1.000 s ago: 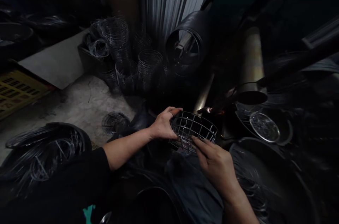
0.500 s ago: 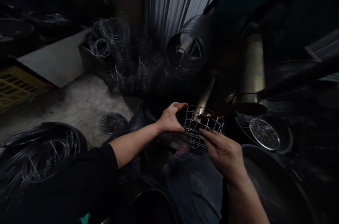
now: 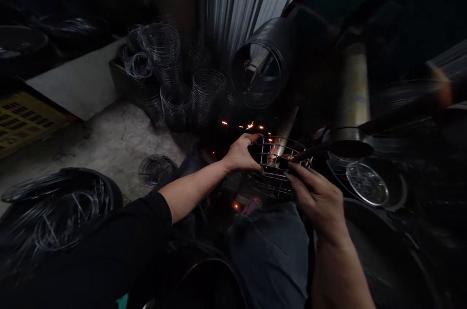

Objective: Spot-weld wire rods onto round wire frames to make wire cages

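A round wire cage (image 3: pixel 274 178) of metal rings and cross wires is held between my two hands, above my knees. My left hand (image 3: pixel 241 154) grips its left side, thumb and fingers curled over the rings. On the near right side, my right hand (image 3: pixel 321 202) pinches the wires, its fingertips partly hidden. A copper-coloured rod end (image 3: pixel 288 157) reaches into the cage from the right, close to my right fingertips. Behind the wires a brass-coloured bar (image 3: pixel 286 134) slopes down into the cage. Orange sparks (image 3: pixel 250 125) fly just beyond my left hand.
Stacked wire cages (image 3: pixel 208 97) stand at the back, near a large coil of wire (image 3: pixel 280 56). A single round wire piece (image 3: pixel 156 170) lies on the floor. Left is a tub of wire rings (image 3: pixel 115 192); right are a thick brass-coloured cylinder (image 3: pixel 353 85) and a dark basin (image 3: pixel 379 250).
Orange sparks have appeared around the cage and near my knees. Both hands and the cage sit slightly further right, and the cage now meets the rod end more closely.
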The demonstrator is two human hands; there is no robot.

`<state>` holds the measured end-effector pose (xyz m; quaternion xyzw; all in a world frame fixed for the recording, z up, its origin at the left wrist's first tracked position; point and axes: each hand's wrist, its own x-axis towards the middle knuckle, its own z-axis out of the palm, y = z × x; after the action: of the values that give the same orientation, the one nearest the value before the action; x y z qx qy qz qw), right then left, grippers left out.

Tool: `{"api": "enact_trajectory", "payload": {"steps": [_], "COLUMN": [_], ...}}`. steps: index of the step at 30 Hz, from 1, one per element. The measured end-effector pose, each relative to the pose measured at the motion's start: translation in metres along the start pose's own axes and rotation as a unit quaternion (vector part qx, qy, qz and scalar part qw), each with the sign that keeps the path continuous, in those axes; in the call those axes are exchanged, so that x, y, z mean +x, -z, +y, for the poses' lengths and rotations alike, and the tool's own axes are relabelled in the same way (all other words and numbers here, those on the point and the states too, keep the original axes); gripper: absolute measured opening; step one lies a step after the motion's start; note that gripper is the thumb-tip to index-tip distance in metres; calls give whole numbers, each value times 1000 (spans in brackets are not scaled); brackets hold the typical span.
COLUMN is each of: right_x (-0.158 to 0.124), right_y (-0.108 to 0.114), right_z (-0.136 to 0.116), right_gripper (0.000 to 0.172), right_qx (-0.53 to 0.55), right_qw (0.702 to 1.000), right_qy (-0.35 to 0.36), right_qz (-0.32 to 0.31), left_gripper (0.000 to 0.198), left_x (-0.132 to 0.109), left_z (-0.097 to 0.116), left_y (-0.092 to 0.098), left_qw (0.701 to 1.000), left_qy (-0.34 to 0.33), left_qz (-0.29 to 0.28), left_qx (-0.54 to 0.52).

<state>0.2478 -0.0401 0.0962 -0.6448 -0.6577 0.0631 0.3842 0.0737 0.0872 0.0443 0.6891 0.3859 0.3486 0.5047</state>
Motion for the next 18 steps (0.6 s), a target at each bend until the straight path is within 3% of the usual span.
{"api": "enact_trajectory", "payload": {"steps": [3, 6, 11, 18], "right_x": [-19, -36, -52, -59], "right_y": [7, 5, -12, -28], "right_z": [-8, -11, -2, -2], "right_gripper": [35, 39, 39, 33], "right_qx": [171, 280, 246, 256], "right_qw": [971, 927, 928, 922], "right_qy": [-163, -249, -278, -286], "right_qz": [29, 33, 6, -45], "left_gripper": [103, 105, 103, 104], "left_x": [3, 11, 20, 11], "left_z": [-2, -3, -2, -8], "left_y": [0, 1, 2, -5], "left_qw": [1000, 1000, 999, 999], "left_qy": [-20, -14, 21, 16], "left_qz": [-8, 0, 21, 48], "left_qx": [8, 10, 13, -5]}}
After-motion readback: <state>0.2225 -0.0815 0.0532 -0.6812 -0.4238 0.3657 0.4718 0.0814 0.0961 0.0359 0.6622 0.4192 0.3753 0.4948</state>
